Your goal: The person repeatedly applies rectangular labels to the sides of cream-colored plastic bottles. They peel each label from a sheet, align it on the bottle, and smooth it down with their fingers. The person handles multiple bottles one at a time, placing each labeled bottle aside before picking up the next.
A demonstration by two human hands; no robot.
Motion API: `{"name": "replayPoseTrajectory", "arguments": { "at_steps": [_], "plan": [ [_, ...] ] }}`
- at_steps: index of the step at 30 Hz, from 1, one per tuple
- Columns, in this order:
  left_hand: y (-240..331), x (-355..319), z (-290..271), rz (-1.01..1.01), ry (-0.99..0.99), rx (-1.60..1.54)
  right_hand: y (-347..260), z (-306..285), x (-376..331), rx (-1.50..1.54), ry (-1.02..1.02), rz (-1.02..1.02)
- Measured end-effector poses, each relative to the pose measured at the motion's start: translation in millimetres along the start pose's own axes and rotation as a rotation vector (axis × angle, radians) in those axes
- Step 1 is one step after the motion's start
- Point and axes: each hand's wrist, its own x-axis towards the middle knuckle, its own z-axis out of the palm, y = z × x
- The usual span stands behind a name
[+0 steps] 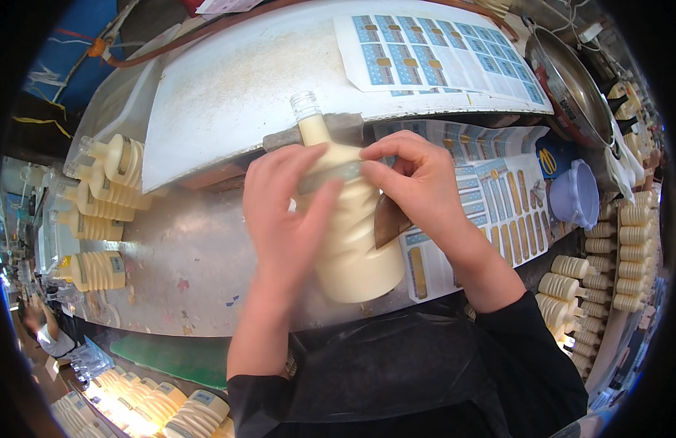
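Observation:
A cream bottle point(360, 274) with swirling ridges lies tilted before me, its clear threaded neck point(304, 104) pointing away over a grey padded rest point(347, 128). A pale translucent label strip point(329, 177) runs across its shoulder. My left hand point(283, 197) is on the bottle's left side, fingers apart, the thumb stretched over the strip and smeared by motion. At the strip's right end, the thumb and forefinger of my right hand point(415, 175) are pinched together. A brown scraper blade point(389, 221) juts from beneath that hand, its upper part hidden.
Printed label sheets point(507, 190) lie right of the bottle, with another sheet point(425, 55) on the white raised board point(236, 80). A lilac bucket point(574, 193) and metal pan point(571, 77) stand at right. Similar bottles point(97, 270) line the left, with more point(561, 292) at right.

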Motion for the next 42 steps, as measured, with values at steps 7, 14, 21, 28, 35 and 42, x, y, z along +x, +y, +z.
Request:
{"name": "replayPoseTrajectory", "arguments": {
  "at_steps": [7,14,21,28,35,42],
  "plan": [
    [8,26,3,0.103,-0.124,0.138,-7,1,-3,-0.180,0.048,-0.208],
    [6,28,6,0.068,-0.150,0.133,-6,-3,1,-0.023,-0.072,-0.057],
    [5,26,4,0.033,-0.158,0.096,-4,0,2,0.087,-0.081,-0.025],
    [-12,-12,-10,-0.496,0.064,-0.531,-39,12,-7,-0.101,-0.050,-0.223],
    [-5,-51,2,-0.733,-0.126,-1.006,-82,2,4,-0.112,-0.268,-0.125],
    [18,-39,4,-0.825,-0.141,-0.651,-34,-159,47,-0.218,-0.096,0.032]
  ]
}}
